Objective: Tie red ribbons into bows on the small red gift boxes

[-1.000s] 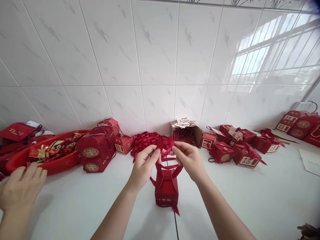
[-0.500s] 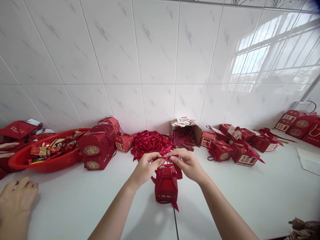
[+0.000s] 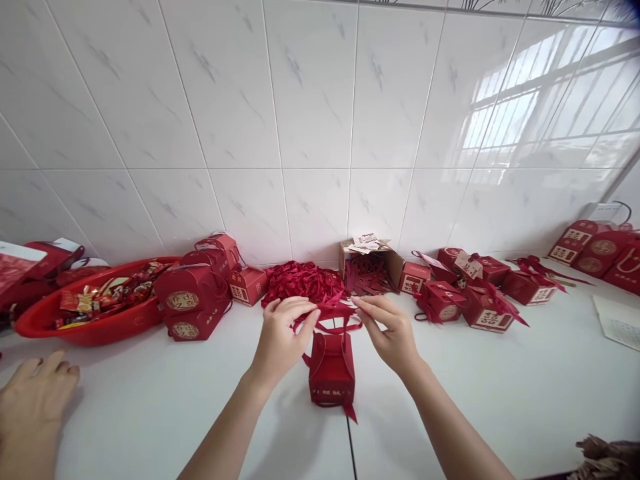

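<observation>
A small red gift box (image 3: 332, 377) with gold lettering stands upright on the white table, right in front of me. Red ribbon (image 3: 336, 311) rises from its top and is stretched between my fingers in loops. My left hand (image 3: 287, 333) pinches the ribbon on the left, thumb against fingers. On the other side my right hand (image 3: 387, 327) pinches it between thumb and fingertips. Both hands are raised just above and behind the box top, not touching its body. One ribbon tail hangs at the box's lower right corner.
Behind lie a heap of red ribbons (image 3: 305, 283) and an open carton (image 3: 395, 265) of dark red strips. A red basin (image 3: 107, 327) of candy and stacked boxes (image 3: 193, 300) stand left. Tied boxes (image 3: 487, 307) lie right. A co-worker's hand (image 3: 40, 393) rests at far left.
My hands have moved apart, drawing the ribbon out between them above the box. At far left, the co-worker's other hand has left view and a red-and-white item has appeared.
</observation>
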Demonstrator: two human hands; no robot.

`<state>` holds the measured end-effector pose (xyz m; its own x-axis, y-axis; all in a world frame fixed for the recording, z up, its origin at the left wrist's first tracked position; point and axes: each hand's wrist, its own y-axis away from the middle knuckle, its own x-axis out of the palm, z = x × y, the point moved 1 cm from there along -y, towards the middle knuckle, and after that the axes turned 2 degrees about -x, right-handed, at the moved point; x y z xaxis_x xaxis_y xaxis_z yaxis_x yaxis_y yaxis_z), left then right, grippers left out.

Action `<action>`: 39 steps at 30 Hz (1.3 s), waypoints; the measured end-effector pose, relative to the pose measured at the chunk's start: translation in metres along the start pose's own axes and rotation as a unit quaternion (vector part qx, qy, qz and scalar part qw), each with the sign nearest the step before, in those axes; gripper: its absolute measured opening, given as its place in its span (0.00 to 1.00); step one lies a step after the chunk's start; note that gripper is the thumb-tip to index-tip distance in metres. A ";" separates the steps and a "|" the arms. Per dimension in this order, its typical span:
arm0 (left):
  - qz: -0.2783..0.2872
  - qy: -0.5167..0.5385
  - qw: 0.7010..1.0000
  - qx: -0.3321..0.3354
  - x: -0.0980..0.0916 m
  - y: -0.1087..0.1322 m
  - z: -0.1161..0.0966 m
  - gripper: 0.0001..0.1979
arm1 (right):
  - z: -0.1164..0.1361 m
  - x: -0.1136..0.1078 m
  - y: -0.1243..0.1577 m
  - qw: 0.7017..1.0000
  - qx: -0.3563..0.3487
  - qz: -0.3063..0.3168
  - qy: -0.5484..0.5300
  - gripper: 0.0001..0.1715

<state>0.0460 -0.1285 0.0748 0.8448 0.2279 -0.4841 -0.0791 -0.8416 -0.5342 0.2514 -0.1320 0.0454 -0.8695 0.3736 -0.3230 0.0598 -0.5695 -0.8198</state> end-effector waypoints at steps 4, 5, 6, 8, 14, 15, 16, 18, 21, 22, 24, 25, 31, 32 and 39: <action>-0.106 -0.150 0.983 0.005 -0.027 0.020 0.034 0.11 | -0.015 -0.024 0.033 0.989 0.145 -0.039 -0.003 0.13; -0.109 -0.173 0.978 -0.031 -0.037 0.027 0.046 0.11 | -0.022 -0.033 0.045 0.983 0.179 -0.035 0.007 0.13; -0.103 -0.198 0.971 -0.082 -0.047 0.034 0.060 0.11 | -0.029 -0.041 0.056 0.976 0.214 -0.029 0.020 0.15; -0.059 -0.246 0.943 -0.218 -0.064 0.050 0.087 0.11 | -0.047 -0.056 0.081 0.956 0.287 -0.020 0.061 0.18; 0.007 -0.267 0.909 -0.320 -0.055 0.077 0.124 0.09 | -0.079 -0.058 0.120 0.911 0.407 -0.024 0.067 0.17; 0.001 -0.252 0.920 -0.301 -0.047 0.077 0.121 0.09 | -0.077 -0.053 0.118 0.916 0.390 -0.047 0.076 0.20; -0.003 -0.222 0.935 -0.278 -0.037 0.075 0.117 0.09 | -0.074 -0.046 0.114 0.924 0.369 -0.059 0.080 0.23; 0.006 -0.116 0.964 -0.239 -0.018 0.070 0.106 0.13 | -0.064 -0.029 0.103 0.940 0.334 -0.029 0.055 0.23; 0.058 0.050 0.971 -0.227 0.009 0.063 0.089 0.16 | -0.047 0.000 0.090 0.951 0.291 0.095 -0.033 0.23; 0.069 0.077 0.969 -0.226 0.017 0.062 0.085 0.16 | -0.042 0.010 0.087 0.949 0.276 0.140 -0.053 0.26; 0.078 0.099 0.967 -0.220 0.029 0.061 0.079 0.17 | -0.035 0.025 0.083 0.940 0.250 0.220 -0.080 0.35; 0.078 0.101 0.968 -0.217 0.033 0.061 0.078 0.17 | -0.033 0.031 0.081 0.934 0.240 0.250 -0.091 0.39; 0.082 0.104 0.967 -0.219 0.041 0.064 0.080 0.17 | -0.030 0.045 0.069 0.928 0.230 0.273 -0.106 0.39; 0.083 0.106 0.966 -0.221 0.041 0.064 0.081 0.17 | -0.030 0.045 0.068 0.930 0.231 0.268 -0.103 0.39; 0.089 0.115 0.958 -0.248 0.045 0.066 0.081 0.22 | -0.033 0.049 0.079 0.924 0.240 0.275 -0.111 0.35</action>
<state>0.0362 -0.1341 -0.0385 0.9401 -0.0069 -0.3408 -0.0198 -0.9992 -0.0344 0.2299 -0.1347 -0.0507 -0.8547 -0.1987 -0.4795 0.3448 -0.9079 -0.2383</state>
